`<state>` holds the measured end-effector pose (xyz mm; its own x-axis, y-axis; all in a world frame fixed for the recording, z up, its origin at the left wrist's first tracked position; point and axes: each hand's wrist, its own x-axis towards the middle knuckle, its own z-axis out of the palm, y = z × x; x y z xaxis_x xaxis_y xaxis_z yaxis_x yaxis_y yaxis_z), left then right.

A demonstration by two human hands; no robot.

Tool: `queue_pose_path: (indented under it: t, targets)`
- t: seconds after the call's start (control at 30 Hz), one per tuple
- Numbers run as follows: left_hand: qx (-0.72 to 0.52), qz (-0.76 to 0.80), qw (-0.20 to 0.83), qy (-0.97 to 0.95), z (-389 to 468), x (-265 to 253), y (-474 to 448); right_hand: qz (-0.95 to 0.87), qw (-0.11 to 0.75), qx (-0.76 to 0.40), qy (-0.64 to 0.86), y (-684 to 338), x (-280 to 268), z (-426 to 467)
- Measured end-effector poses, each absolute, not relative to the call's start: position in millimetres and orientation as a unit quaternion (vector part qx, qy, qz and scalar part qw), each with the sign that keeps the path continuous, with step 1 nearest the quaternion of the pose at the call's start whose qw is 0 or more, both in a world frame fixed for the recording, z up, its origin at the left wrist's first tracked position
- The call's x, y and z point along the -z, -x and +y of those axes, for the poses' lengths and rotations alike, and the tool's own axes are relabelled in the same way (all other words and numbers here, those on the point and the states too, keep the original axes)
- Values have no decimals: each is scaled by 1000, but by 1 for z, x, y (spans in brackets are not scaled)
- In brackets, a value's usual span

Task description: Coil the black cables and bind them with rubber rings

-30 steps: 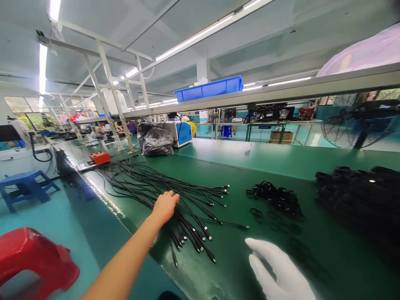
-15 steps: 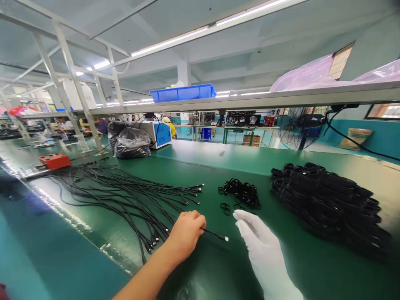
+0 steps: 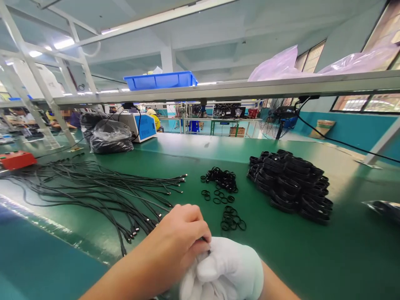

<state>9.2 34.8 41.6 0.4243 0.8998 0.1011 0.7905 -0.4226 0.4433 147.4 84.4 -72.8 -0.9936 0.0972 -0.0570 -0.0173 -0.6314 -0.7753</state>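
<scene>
My bare left hand point(image 3: 184, 237) is closed, with a bit of black cable point(image 3: 204, 238) showing at its fingertips. Pressed against it, my white-gloved right hand point(image 3: 221, 266) is curled shut around the same cable, most of which the fingers hide. Many loose black cables point(image 3: 103, 187) with small metal-tipped plugs lie spread to the left of my hands. Just beyond the glove rest several small black rings point(image 3: 231, 218), with a tangled heap of similar rings point(image 3: 221, 179) farther back.
A big pile of coiled black cables point(image 3: 289, 183) stands to the right. Behind are a plastic-wrapped black bundle point(image 3: 111, 135) and a blue-and-white machine point(image 3: 142, 127). A shelf point(image 3: 218, 89) carrying a blue tray point(image 3: 161, 81) spans above the green table point(image 3: 281, 258). A red box point(image 3: 17, 160) sits far left.
My hands have come together; the right hand has closed and moved left to the cable in my left hand. Several rings now lie in front of the heap. The view has turned right.
</scene>
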Motion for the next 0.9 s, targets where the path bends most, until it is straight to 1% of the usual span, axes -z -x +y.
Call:
queue_pose_path:
  t: [0.07, 0.13, 0.27, 0.37, 0.47, 0.53, 0.63, 0.73, 0.8, 0.9]
  targets:
    - [-190, 483, 195, -832, 43, -46, -14, -429, 42, -900, 54, -154, 63, 82]
    - [-212, 454, 245, -830, 54, -45, -15, -419, 46, -905, 59, -160, 52, 82]
    - [-225, 426, 327, -813, 73, -37, -8, -384, 17, -922, 44, -161, 46, 88]
    - [-219, 427, 342, -808, 78, -33, -4, -367, 7, -929, 40, -151, 63, 92]
    - [-222, 428, 328, -812, 79, -27, -5, -349, 18, -936, 32, -142, 84, 90]
    - [-240, 434, 298, -815, 80, -17, -4, -355, 54, -933, 28, -144, 89, 89]
    - [-244, 474, 217, -817, 80, 8, 11, -375, 137, -917, -13, -163, 74, 93]
    - [-204, 553, 73, -804, 80, 39, 47, -353, 260, -894, -88, -191, 44, 106]
    - [-193, 571, -29, -798, 80, 59, 73, -305, 353, -878, -106, -206, 26, 118]
    - [-212, 524, -150, -811, 71, 83, 91, -250, 443, -859, -52, -220, 16, 137]
